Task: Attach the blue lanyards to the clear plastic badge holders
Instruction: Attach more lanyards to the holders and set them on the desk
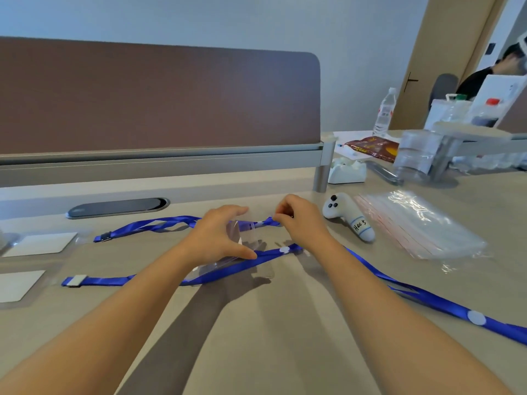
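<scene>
My left hand point(219, 235) holds a clear plastic badge holder point(242, 238) upright between thumb and fingers at the middle of the desk. My right hand point(299, 220) pinches the clip end of a blue lanyard point(269, 221) right at the holder's top edge. A second blue lanyard point(228, 270) with white round stickers runs across the desk beneath my hands, from a white-tabbed end at the left to the right edge. A third strap point(148, 226) lies at the back left, ending in a metal clip.
Badge holders with white cards point(40, 243) lie at the far left. A white controller point(349, 216) and a stack of clear bags point(419, 223) sit to the right. A brown divider panel point(159, 98) stands behind, with bottles and containers at the back right.
</scene>
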Demonstrator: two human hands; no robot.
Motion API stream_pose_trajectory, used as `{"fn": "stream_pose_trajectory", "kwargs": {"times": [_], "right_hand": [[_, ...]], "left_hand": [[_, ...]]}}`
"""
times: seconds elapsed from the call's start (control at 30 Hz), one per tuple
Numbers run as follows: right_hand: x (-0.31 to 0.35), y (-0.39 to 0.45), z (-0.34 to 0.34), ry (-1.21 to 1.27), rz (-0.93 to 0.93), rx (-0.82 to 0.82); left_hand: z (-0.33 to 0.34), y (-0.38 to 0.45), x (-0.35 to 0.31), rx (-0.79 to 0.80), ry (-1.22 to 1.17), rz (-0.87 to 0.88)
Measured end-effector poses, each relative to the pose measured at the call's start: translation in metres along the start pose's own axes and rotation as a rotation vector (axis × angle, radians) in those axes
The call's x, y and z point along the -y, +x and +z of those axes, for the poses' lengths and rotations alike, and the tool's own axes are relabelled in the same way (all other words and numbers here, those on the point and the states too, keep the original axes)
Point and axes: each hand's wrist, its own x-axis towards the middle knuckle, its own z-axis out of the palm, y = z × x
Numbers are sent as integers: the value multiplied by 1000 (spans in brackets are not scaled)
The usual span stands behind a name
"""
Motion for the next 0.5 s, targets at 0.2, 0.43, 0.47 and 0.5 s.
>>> {"fn": "stream_pose_trajectory", "kwargs": {"times": [0.2, 0.43, 0.47, 0.5], "right_hand": [[29, -44, -5, -18, -120, 14], [63, -87, 26, 86, -215, 26], [66, -92, 31, 116, -215, 32], [69, -96, 36, 143, -215, 36]], "left_hand": [[-16, -40, -8, -79, -150, -3], [-39, -97, 11, -47, -321, -67], [-42, -104, 14, -42, -334, -84], [-44, -111, 18, -35, -338, -98]]}}
